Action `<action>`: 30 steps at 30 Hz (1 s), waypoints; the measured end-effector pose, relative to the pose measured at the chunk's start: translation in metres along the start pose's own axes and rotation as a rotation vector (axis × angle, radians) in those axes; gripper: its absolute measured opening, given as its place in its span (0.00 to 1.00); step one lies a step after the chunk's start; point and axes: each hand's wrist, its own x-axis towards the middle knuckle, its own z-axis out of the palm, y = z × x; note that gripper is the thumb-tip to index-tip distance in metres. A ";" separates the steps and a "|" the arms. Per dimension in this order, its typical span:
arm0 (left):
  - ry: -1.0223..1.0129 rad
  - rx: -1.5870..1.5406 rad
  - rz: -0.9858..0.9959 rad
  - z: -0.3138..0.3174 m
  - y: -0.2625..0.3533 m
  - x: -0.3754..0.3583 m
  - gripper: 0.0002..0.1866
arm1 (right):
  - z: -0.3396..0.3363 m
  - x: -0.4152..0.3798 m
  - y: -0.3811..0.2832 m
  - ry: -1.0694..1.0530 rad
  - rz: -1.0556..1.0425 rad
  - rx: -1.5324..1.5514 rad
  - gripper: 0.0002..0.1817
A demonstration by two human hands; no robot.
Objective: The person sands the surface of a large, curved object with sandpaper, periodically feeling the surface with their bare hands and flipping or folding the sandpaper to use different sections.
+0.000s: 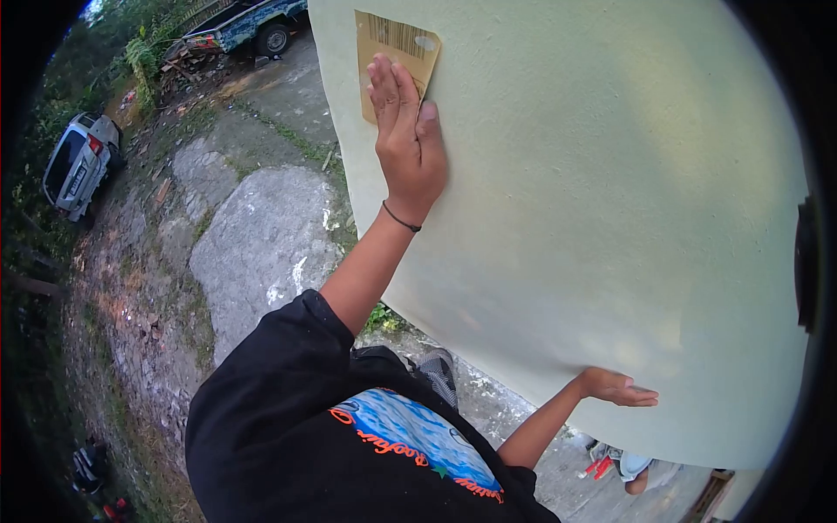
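Note:
My left hand (410, 144) lies against the pale green wall (558, 209) at the upper centre. Its fingers are stretched over a tan paper sheet (397, 45) with a barcode, pressing it to the wall; the thumb is by the sheet's right edge. The side of the sheet facing the wall is hidden. At the lower right, my right hand (619, 388) is beside the lower part of the wall. Its fingers are extended and close together, with nothing visible in them. A thin dark band circles my left wrist.
A silver car (83, 166) stands at the left, and a blue truck (244, 24) at the top left. Rough concrete (261, 235) with weeds and rubble borders the wall. Red and white items (600, 466), partly hidden, lie at the lower right. A dark fixture (806, 266) is at the right edge.

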 end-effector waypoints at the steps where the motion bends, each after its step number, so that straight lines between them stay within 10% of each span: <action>1: -0.031 -0.017 -0.017 0.001 0.004 -0.019 0.25 | 0.000 0.000 -0.001 0.005 0.002 -0.004 0.35; 8: -0.416 -0.051 -0.041 -0.022 0.011 -0.146 0.27 | 0.002 0.000 0.000 0.026 -0.008 0.036 0.36; 15: -0.119 -0.065 0.139 0.009 0.035 0.019 0.27 | -0.001 0.069 -0.039 -0.024 0.071 0.057 0.38; 22: -0.277 -0.074 0.292 0.022 0.069 -0.063 0.27 | 0.007 0.262 -0.247 0.167 -1.041 0.161 0.27; 26: -0.181 -0.030 0.220 0.011 0.053 0.003 0.25 | -0.009 0.268 -0.333 0.065 -1.194 0.174 0.22; 28: -0.040 -0.071 0.111 0.008 0.046 0.047 0.25 | 0.003 0.272 -0.343 -0.067 -1.213 0.648 0.17; 30: 0.017 -0.089 0.118 0.012 0.044 0.056 0.25 | 0.008 0.271 -0.348 0.158 -1.379 0.551 0.17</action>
